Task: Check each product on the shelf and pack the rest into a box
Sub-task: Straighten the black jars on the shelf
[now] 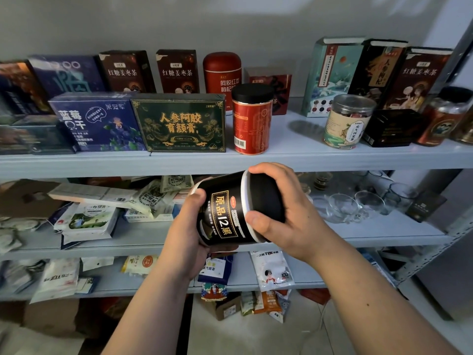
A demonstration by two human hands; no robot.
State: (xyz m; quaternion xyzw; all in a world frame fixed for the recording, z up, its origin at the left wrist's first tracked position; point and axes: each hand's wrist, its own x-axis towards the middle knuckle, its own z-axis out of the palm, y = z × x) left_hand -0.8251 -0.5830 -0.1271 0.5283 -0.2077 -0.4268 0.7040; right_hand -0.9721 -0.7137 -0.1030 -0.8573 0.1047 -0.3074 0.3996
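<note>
A black canister (225, 213) with gold lettering lies tilted on its side in front of the shelf, held between both hands. My left hand (188, 231) grips its bottom end, thumb on top. My right hand (281, 216) wraps round the lid end, thumb and fingers curled over the black lid with its white rim. Behind it, on the top shelf (294, 157), stand a red jar with a black lid (252, 119), a dark green box (179, 123), a blue blueberry box (97, 123) and a clear jar (346, 121).
Tall tea boxes (178, 71) and a red tin (222, 73) line the back of the top shelf. The middle shelf holds loose packets (87, 221) and glass cups (358, 206). More packets (271, 270) sit on the lower shelf; cardboard boxes (51, 316) stand on the floor.
</note>
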